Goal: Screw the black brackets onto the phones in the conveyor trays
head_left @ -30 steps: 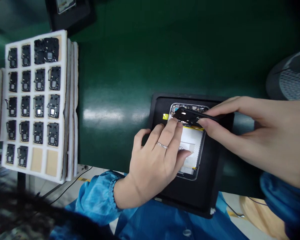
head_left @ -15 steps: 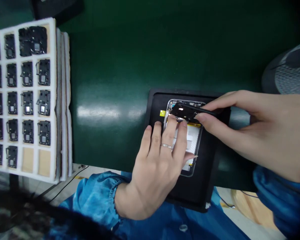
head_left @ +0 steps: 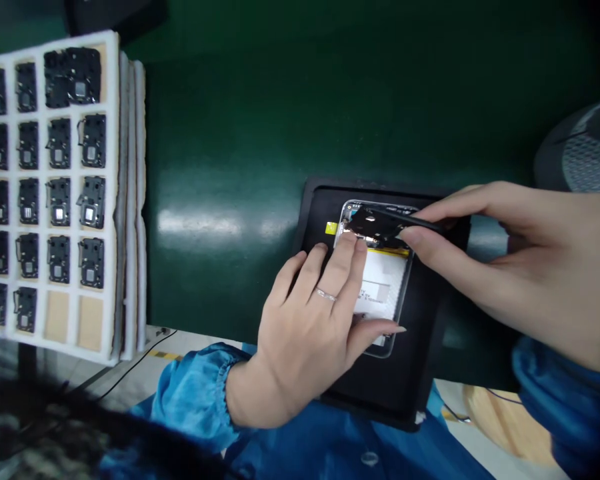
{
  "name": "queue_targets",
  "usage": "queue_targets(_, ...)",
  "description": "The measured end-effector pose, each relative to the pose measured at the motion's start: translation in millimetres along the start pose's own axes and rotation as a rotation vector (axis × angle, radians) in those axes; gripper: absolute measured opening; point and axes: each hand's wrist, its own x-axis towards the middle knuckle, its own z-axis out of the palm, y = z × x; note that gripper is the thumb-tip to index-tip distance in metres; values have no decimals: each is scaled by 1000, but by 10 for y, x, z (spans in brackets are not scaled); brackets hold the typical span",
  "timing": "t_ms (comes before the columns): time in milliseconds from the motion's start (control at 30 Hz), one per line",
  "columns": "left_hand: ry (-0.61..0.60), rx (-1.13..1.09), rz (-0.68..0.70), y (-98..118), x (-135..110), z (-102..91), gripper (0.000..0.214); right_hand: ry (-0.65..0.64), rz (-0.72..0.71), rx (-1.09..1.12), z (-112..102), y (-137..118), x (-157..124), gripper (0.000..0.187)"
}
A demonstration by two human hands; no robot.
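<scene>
Working with both bare hands over an opened phone (head_left: 407, 283), taken below as the centre of the clock. Pinching a slim black piece (head_left: 405, 217) between thumb and index fingertip of the right hand (head_left: 540, 273), reaching in from three o'clock. Slanting that piece across a black panel (head_left: 361, 223) at the phone's twelve o'clock end; unable to tell whether touching it or joined to it, or how the other right fingers are curling.

Laying the left hand (head_left: 303, 327) in from eight o'clock, back upward, wearing a ring (head_left: 326, 294). Resting index and middle fingertips close together at the panel's six o'clock edge, spreading the other two fingers toward ten o'clock, and stretching the thumb out over the white battery (head_left: 387, 267).

Having the phone lying flat inside a shallow black tray (head_left: 410, 380), just beside a yellow patch (head_left: 331, 228) between ten and eleven o'clock. Facing a green tabletop (head_left: 280, 120) beyond. Seeing, well apart between nine and ten o'clock, a white foam tray (head_left: 111, 133) topping a stack and holding black modules (head_left: 93, 263) in its compartments. Glimpsing a grey mesh-covered object (head_left: 593, 160) at two o'clock and a round wooden surface (head_left: 510, 420) between four and five.
</scene>
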Motion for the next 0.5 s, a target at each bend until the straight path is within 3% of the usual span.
queue_targets(500, -18, 78, -3, 103, 32, -46, 78, -13, 51, 106, 38, 51, -37, 26)
